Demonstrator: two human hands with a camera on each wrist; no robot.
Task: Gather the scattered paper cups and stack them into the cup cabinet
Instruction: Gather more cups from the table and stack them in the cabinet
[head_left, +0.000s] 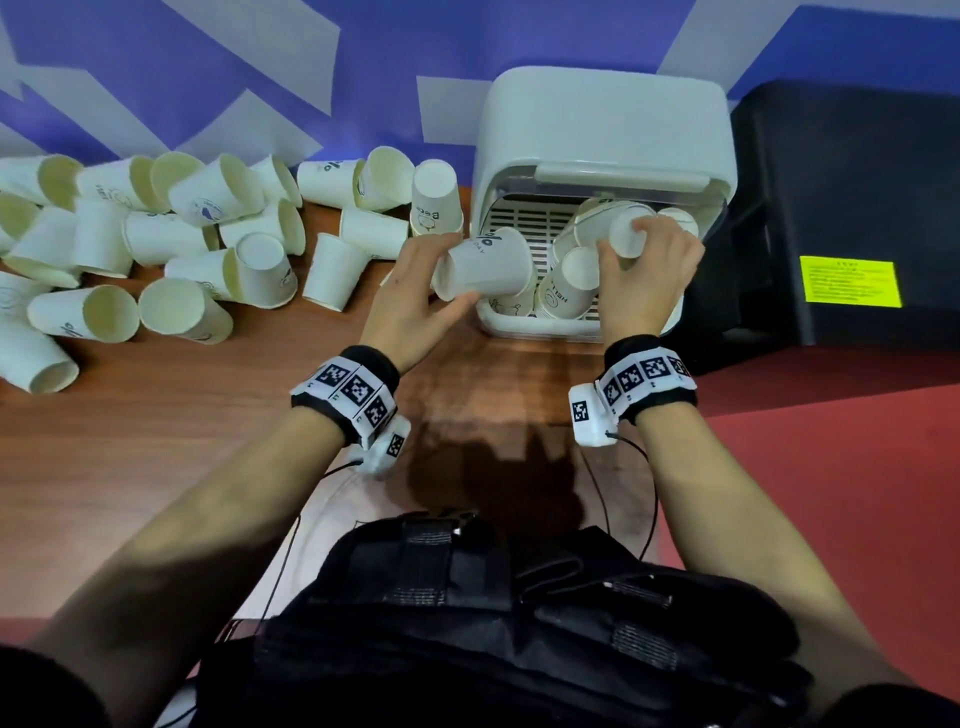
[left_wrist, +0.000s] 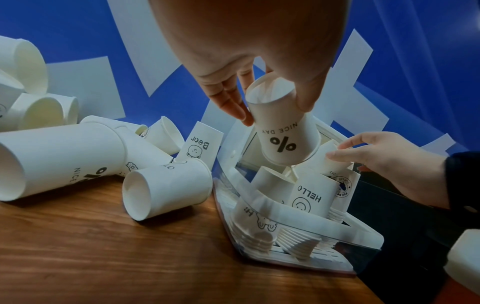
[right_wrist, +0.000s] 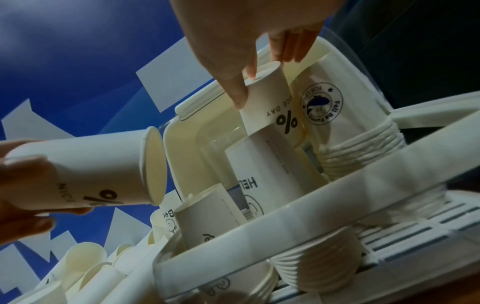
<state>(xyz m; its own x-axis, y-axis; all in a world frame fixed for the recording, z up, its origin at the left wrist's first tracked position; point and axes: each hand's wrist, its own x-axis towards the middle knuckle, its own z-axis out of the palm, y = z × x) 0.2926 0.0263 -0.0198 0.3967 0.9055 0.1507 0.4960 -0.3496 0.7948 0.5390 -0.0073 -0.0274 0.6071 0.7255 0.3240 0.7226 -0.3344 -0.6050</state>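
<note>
The white cup cabinet (head_left: 602, 130) stands open on the wooden table (head_left: 156, 441), with several stacks of upturned paper cups inside (left_wrist: 311, 197). My left hand (head_left: 452, 270) grips a "NICE DAY" cup (head_left: 488, 267) lying tilted in the air at the cabinet's left front; thumb and fingers (left_wrist: 240, 113) pinch its base end (left_wrist: 283, 133). My right hand (head_left: 631, 231) reaches into the cabinet and pinches an upturned cup (head_left: 621, 244) by its base, atop a stack (right_wrist: 267, 102). Many loose cups (head_left: 156, 244) lie scattered on the table's left.
A black box (head_left: 857, 208) with a yellow label sits right of the cabinet. A blue-and-white wall (head_left: 208, 78) runs behind everything. A red surface (head_left: 831, 493) lies at the right. One upturned cup (head_left: 436, 202) stands just left of the cabinet.
</note>
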